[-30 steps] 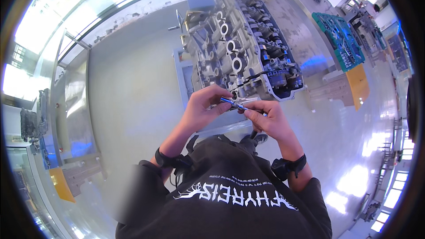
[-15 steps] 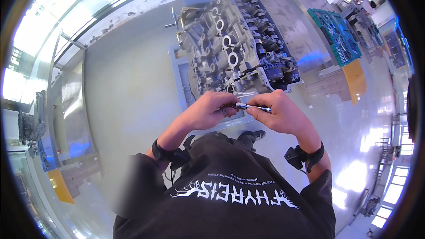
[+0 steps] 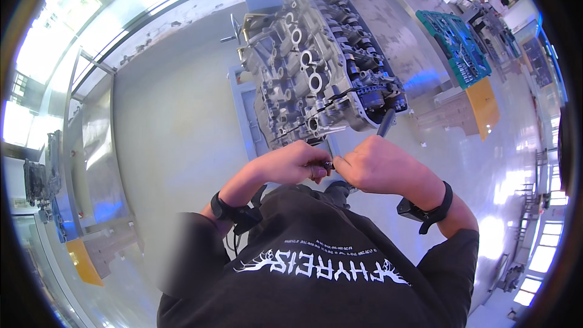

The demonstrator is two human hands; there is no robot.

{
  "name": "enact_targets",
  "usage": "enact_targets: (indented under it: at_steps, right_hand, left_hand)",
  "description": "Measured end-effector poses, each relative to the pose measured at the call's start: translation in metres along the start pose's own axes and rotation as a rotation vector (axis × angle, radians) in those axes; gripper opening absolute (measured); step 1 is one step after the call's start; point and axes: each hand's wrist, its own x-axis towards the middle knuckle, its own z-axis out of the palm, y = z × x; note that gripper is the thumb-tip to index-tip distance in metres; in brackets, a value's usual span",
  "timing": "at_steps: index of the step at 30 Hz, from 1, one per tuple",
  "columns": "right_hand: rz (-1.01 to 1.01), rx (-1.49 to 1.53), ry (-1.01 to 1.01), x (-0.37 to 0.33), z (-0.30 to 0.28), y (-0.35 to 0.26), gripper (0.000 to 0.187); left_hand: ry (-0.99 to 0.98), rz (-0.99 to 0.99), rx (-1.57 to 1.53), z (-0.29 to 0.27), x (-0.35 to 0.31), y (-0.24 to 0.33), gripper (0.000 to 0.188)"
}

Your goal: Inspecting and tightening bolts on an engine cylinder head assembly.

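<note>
My left hand (image 3: 296, 163) is closed, its fingertips pinching a small metal piece (image 3: 328, 164) that looks like a socket; most of it is hidden by the fingers. Right beside it, my right hand (image 3: 371, 167) is wrapped in a fist round a tool with a dark grey handle (image 3: 385, 123). That handle sticks up out of the fist, slanting toward the engine; the tool's other end is covered by my fingers. Just beyond both hands stands a large metal engine (image 3: 328, 54), with its camshafts and timing chain exposed on the right side.
The engine rests on a light blue-grey stand (image 3: 245, 106) with a crank handle (image 3: 234, 29) at its far left. To the right, a green tool case (image 3: 455, 48) full of sockets lies on a bench. A yellow panel (image 3: 483, 108) is below it.
My right hand has turned over into a fist, and the grey handle now points up from it. Both hands have come slightly closer to my body.
</note>
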Motion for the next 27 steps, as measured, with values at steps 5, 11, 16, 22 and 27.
enact_targets:
  at_steps: [5, 11, 16, 22, 27]
  right_hand:
    - [0.151, 0.345, 0.048, -0.004, 0.014, 0.005, 0.016]
    - [0.487, 0.797, 0.251, -0.008, 0.024, 0.008, 0.024]
    - [0.111, 0.142, 0.054, -0.018, 0.019, 0.002, 0.016]
    - [-0.016, 0.036, 0.034, -0.027, 0.012, -0.007, 0.013]
    - [0.281, 0.301, 0.222, -0.025, -0.018, 0.033, 0.016]
  left_hand:
    - [0.195, 0.168, 0.462, 0.001, 0.001, 0.008, 0.019]
    - [0.448, 0.214, 0.549, 0.005, 0.005, 0.019, 0.016]
    - [0.108, 0.045, 0.300, -0.006, 0.014, 0.019, 0.014]
    - [-0.226, 0.077, 0.134, -0.003, 0.027, 0.010, 0.016]
    - [-0.042, 0.203, 0.365, -0.035, 0.057, 0.041, 0.013]
